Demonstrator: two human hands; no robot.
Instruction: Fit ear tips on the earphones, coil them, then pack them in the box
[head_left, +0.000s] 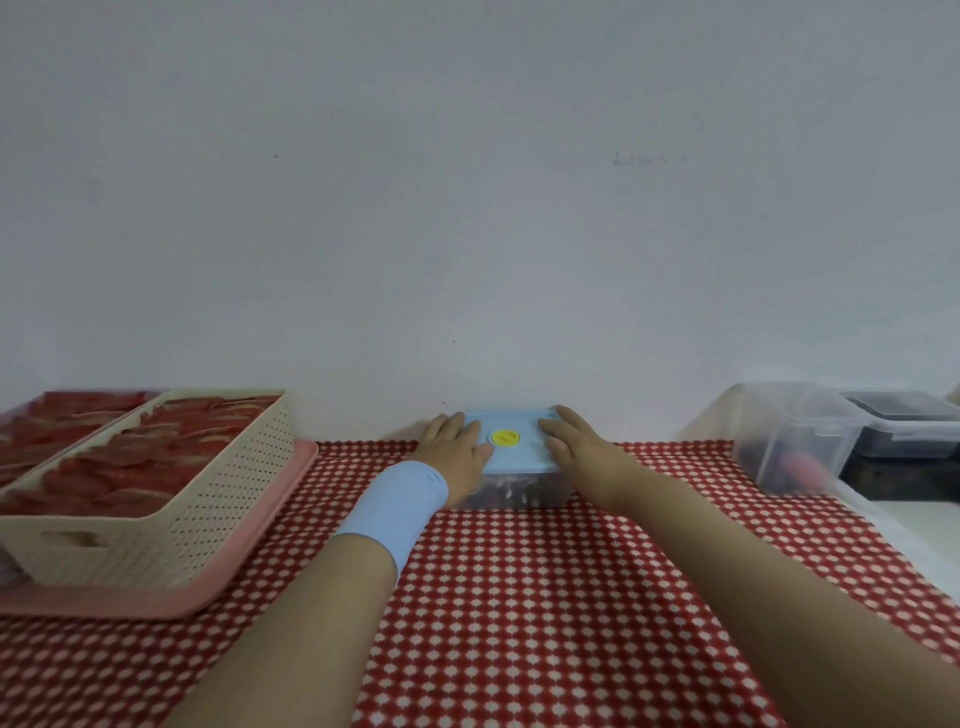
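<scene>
Cream basket of red items at far left, apart from the work. Left hand lies flat-fingered on the blue lid of the clear box at the wall; right hand likewise, fingers straight. Risk: uneven pressure could leave one lid edge unseated or skid the box on the checked cloth. Contents dark; earphones not identifiable.

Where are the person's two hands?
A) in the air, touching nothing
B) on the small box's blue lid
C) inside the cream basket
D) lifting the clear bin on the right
B: the left hand and the right hand lie on the blue lid, either side of its yellow knob.
</scene>
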